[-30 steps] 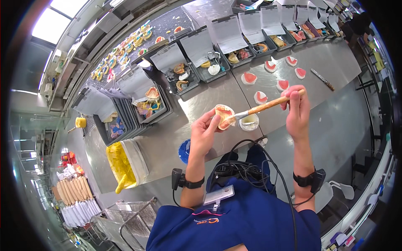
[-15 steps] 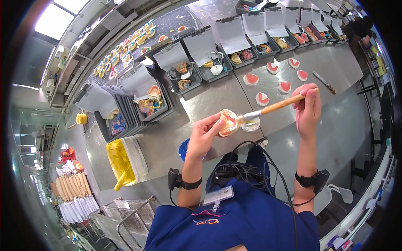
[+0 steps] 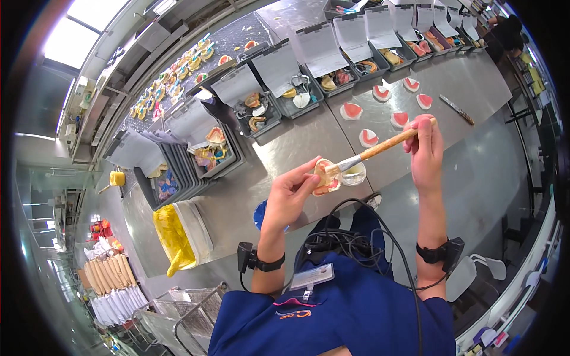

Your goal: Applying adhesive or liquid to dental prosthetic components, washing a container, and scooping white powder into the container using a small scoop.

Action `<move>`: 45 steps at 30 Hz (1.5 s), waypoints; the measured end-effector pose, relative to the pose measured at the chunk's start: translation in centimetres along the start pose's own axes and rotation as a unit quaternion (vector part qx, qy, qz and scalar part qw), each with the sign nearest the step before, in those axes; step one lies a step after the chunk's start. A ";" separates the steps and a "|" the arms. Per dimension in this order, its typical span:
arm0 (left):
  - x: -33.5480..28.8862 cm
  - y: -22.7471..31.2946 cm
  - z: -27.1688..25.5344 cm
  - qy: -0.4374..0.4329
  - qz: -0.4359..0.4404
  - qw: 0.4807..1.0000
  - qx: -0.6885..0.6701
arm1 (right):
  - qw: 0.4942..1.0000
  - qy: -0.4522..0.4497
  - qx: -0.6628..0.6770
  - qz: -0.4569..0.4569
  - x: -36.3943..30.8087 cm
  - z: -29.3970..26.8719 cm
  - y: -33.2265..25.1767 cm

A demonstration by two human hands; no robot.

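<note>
Between the fingers and thumb of my left hand (image 3: 291,193) is a cream and pink dental model (image 3: 325,185). My right hand (image 3: 426,145) pinches the far end of a brush (image 3: 380,148) with a wooden handle and metal collar. The pale bristles lie against the model's face. Just behind the brush tip, a small white bowl (image 3: 354,174) stands on the steel table. A blue bowl (image 3: 261,215) is partly hidden by my left wrist. Several white models with red-pink tops, such as one dental cast (image 3: 351,111), lie farther off.
Grey trays (image 3: 303,104) with dental pieces and propped papers line the table's back. A knife (image 3: 457,110) lies at the right. On the left stand a yellow-lined bin (image 3: 178,237) and stacked grey trays (image 3: 172,190). Another person (image 3: 504,37) is at the far right.
The brush has moved slightly left and down with my right hand, and its bristles have shifted across the dental model. The model has tilted in my left hand.
</note>
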State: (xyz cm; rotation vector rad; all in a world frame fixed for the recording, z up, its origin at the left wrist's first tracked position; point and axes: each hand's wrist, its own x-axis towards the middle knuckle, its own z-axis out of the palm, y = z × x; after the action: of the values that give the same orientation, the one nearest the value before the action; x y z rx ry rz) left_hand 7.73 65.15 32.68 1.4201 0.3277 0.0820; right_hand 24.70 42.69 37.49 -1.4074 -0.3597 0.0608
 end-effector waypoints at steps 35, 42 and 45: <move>29.3 -13.7 -10.3 0.290 0.172 0.852 0.400 | 0.956 0.284 -0.025 0.065 -11.5 -9.1 4.0; 27.6 -11.4 -20.1 0.372 -0.014 0.773 0.514 | 0.959 0.271 -0.030 0.079 -10.9 -7.6 5.0; 28.5 -11.1 -21.8 0.293 -0.098 0.784 0.539 | 0.958 0.269 -0.049 0.089 -10.6 -7.3 5.3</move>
State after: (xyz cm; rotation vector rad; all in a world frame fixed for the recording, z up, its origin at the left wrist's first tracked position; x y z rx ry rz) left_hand 27.44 91.35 14.42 2.4795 1.1769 0.1850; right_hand 17.66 33.99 29.26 -1.4877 0.2185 -0.1931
